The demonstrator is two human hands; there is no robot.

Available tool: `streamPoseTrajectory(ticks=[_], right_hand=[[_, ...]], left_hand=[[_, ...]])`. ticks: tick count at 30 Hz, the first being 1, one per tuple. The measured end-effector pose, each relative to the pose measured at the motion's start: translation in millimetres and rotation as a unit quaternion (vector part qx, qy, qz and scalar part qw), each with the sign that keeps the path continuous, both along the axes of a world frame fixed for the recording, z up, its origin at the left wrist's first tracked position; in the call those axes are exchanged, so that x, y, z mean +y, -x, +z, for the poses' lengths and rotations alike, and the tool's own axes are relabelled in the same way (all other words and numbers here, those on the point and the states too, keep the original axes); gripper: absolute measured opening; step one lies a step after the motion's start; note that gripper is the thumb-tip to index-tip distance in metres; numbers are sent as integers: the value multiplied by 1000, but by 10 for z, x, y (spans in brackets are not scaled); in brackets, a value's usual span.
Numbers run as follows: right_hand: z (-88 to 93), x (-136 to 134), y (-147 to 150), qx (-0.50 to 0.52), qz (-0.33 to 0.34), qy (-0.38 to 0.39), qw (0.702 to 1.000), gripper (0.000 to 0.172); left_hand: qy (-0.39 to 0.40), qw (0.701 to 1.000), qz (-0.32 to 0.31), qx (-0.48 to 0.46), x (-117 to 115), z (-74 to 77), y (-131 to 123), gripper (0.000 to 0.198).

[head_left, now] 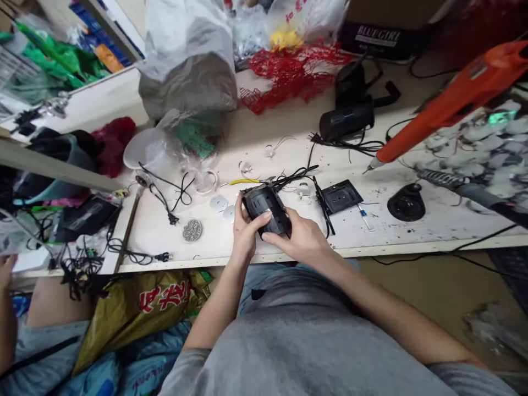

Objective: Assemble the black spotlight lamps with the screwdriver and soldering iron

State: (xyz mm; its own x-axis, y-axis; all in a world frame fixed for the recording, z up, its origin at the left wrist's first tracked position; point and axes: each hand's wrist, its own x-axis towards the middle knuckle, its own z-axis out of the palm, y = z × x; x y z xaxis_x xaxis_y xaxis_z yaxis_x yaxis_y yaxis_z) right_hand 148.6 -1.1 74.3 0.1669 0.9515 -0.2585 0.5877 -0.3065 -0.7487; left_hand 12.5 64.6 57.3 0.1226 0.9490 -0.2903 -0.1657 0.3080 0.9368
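A black plastic appliance housing (266,208), with slots in its side, is held just over the front edge of the white bench. My left hand (247,225) closes on its left side, thumb across the front. From the right, my right hand (299,234) grips the other end, thumb along the lower edge. A bundled black power cord (295,177) lies right behind the housing. Yellow-handled pliers (244,181) rest beyond it, partly hidden. Close on the right sits a flat black square plastic part (341,196).
An orange electric screwdriver (445,107) hangs tip-down at right, above a round black base (406,202). At left are a dish of small screws (192,230) and a plug cord (167,203). Red netting (289,71) and a grey bag (190,66) stand behind. Another person sits far left.
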Motion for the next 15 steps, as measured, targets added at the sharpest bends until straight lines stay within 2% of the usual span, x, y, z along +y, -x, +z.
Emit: streamPoseTrajectory(ticks=[3, 5, 10, 15], right_hand=[[29, 53, -28, 5, -17, -35, 999, 68], [4, 63, -61, 20, -22, -59, 998, 66], [-63, 90, -108, 51, -40, -56, 996, 58], [-85, 133, -90, 33, -75, -75, 994, 62]], left_hand=[[7, 999, -33, -35, 2, 42, -52, 63], [8, 998, -28, -48, -2, 47, -86, 54], [-79, 996, 32, -8, 0, -40, -175, 58], [-161, 985, 3, 57, 9, -120, -226, 83]])
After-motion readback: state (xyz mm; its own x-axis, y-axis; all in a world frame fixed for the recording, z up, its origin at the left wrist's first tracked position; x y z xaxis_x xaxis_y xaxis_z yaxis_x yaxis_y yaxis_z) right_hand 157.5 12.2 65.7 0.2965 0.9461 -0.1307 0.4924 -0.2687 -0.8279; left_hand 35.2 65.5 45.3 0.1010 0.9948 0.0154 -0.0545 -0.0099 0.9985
